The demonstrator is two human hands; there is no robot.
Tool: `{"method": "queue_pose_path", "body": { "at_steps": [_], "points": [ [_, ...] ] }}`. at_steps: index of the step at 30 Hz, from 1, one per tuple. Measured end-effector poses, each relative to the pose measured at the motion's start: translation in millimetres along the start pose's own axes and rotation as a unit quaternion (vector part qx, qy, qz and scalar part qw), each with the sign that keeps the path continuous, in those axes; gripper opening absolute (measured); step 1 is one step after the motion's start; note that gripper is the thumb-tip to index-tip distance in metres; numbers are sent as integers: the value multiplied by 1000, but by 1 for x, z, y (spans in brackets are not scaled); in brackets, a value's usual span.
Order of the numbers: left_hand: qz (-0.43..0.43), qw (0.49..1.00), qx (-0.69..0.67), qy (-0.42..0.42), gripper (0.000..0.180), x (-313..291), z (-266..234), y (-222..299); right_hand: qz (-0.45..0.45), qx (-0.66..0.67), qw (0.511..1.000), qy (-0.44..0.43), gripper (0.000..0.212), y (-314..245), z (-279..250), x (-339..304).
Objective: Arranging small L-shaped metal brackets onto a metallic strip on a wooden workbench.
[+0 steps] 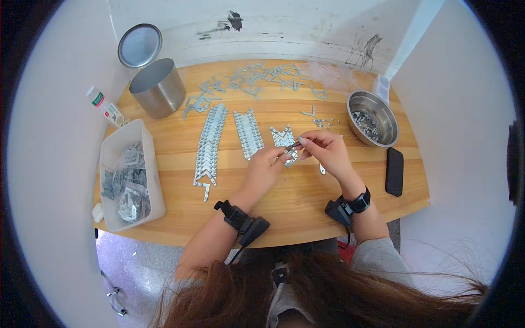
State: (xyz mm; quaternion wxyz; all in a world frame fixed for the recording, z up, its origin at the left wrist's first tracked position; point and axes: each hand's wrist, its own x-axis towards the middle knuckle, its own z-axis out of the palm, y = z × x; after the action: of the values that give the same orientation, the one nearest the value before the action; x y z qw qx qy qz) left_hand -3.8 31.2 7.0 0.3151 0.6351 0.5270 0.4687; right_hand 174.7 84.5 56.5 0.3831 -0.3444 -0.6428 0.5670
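Dark and slim, a small straight piece (293,146) is pinched in both hands (264,166) (331,154).

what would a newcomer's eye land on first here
Probably the two long columns of nested metal brackets, laid herringbone-fashion left of centre. Next, perhaps, the left hand and right hand, meeting at a small dark piece near the middle. The shiny steel bowl of little metal parts stands out at the right.

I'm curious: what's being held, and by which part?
The left hand and right hand pinch a small dark piece, seemingly by its ends; I can't name it.
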Motion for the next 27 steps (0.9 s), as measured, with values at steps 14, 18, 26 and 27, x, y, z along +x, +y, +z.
{"method": "queue_pose_path", "body": {
  "at_steps": [14, 18, 26, 27],
  "points": [
    [-19, 999, -34, 16, 24, 1, 0, 0, -23, -92, 995, 23, 19, 4, 2, -3],
    [-9, 1000, -13, 18, 24, 0, 2, -4, -25, -67, 997, 29, 19, 4, 1, -4],
    [-40, 995, -84, 34, 21, 1, 5, -5, -35, -84, 994, 68, 17, 6, -2, -2],
    [-41, 995, -76, 46, 21, 0, 5, -6, -35, -83, 994, 68, 17, 7, -5, -1]
  ]
}}
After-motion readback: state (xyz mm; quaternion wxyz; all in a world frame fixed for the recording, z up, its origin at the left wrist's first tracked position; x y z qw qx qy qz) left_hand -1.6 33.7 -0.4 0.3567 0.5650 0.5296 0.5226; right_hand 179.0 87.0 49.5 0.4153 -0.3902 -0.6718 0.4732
